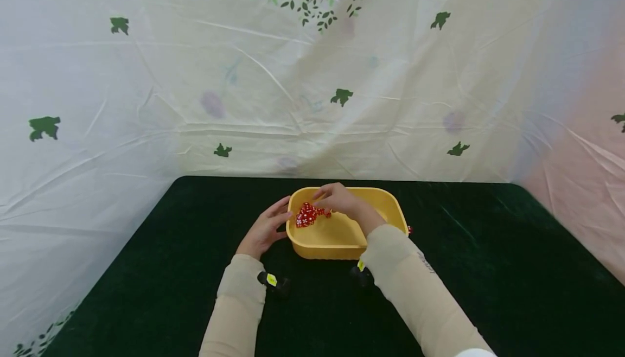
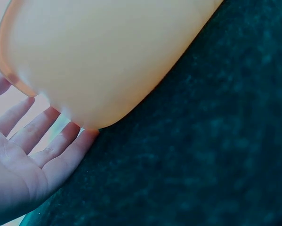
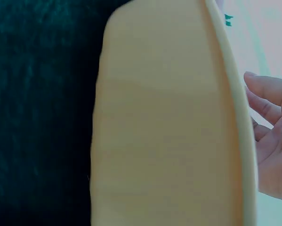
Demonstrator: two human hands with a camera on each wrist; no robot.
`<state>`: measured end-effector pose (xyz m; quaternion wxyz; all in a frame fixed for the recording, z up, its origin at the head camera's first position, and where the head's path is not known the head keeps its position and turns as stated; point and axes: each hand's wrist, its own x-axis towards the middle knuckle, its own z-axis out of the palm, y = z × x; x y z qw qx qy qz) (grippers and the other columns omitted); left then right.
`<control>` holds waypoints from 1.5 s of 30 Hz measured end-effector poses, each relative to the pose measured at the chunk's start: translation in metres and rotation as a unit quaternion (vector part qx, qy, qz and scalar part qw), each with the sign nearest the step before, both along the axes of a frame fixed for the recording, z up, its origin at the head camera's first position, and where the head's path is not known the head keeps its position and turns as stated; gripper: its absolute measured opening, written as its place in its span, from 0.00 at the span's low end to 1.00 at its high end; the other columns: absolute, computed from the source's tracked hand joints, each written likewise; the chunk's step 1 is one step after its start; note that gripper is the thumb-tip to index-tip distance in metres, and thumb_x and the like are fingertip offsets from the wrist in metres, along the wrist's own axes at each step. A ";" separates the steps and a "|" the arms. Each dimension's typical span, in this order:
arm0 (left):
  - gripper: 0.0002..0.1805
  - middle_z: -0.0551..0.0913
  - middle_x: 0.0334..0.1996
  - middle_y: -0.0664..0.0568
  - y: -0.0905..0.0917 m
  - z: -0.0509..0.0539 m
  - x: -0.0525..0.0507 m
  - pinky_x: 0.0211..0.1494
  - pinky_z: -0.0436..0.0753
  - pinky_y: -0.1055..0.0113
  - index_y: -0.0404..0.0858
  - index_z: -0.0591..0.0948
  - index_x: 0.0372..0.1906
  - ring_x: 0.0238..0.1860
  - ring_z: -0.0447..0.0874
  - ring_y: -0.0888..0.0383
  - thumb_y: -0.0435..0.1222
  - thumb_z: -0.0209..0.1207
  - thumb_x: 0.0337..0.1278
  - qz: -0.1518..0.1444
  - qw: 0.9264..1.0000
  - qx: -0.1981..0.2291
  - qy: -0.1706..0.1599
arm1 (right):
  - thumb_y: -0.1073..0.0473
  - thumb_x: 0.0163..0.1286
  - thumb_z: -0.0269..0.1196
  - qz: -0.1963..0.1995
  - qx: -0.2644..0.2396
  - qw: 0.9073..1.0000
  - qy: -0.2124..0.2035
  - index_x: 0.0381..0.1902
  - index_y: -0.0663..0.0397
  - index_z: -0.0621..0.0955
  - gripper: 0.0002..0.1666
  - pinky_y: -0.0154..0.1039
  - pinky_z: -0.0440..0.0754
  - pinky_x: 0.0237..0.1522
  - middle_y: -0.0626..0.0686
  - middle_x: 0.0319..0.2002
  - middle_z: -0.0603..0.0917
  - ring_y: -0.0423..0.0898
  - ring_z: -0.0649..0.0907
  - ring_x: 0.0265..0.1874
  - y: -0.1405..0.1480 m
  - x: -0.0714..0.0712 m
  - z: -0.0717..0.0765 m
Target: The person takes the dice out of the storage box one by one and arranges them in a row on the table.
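A yellow plastic basin [image 1: 332, 251] stands on the dark green cloth. Inside it, toward the left, is a red white-dotted cloth piece [image 1: 306, 215], bow-like in shape. My left hand [image 1: 266, 230] touches the basin's left end with spread, nearly straight fingers; in the left wrist view its fingertips [image 2: 90, 134] meet the outer wall. My right hand [image 1: 342, 201] is over the basin, its fingers just above the red cloth piece. In the right wrist view, thumb and fingers look loose and apart, and the near wall [image 3: 164, 117] hides part of them.
A small red bit [image 1: 410, 230] shows at the basin's right side, mostly hidden behind it. The dark green tabletop [image 1: 488, 270] spreads to both sides. White sheeting with a leaf print [image 1: 390, 129] hangs behind the table.
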<state>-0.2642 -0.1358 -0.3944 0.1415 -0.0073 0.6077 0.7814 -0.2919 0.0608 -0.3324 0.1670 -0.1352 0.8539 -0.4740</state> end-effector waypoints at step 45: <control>0.25 0.64 0.58 0.50 0.002 0.003 0.003 0.51 0.65 0.46 0.48 0.64 0.60 0.56 0.62 0.50 0.35 0.52 0.56 0.005 1.000 -0.009 -0.009 | 0.66 0.53 0.61 -0.025 0.044 0.998 -0.035 0.34 0.61 0.79 0.09 0.32 0.72 0.20 0.53 0.27 0.75 0.45 0.70 0.16 -0.018 0.004 -0.039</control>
